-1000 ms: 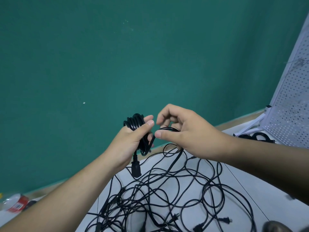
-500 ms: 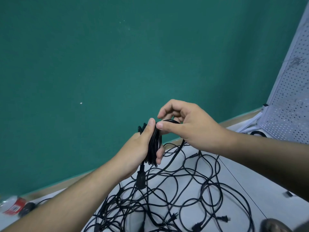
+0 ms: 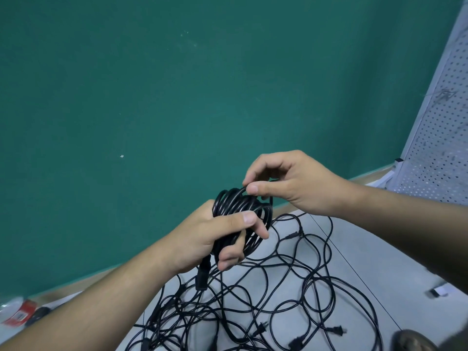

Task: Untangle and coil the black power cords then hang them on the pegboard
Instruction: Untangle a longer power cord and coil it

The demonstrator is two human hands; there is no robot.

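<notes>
Cords everywhere below us: the tangle (image 3: 278, 300) of black power cords sprawls across the pale floor (image 3: 379, 249). Above the tangle, our left hand (image 3: 210, 239) grips the coil (image 3: 240, 206), thumb across its loops, a connector (image 3: 202, 277) dangling under the fist. Our right hand (image 3: 291, 183) pinches the coil's top strand between thumb and forefinger. Beyond the tangle to the right, the white pegboard (image 3: 435, 153) stands by the green wall (image 3: 177, 97). Left of the tangle lies a red-labelled bottle (image 3: 17, 312). At its lower right sits a dark rounded thing (image 3: 410, 340), possibly a shoe, though it's too cropped to say.
</notes>
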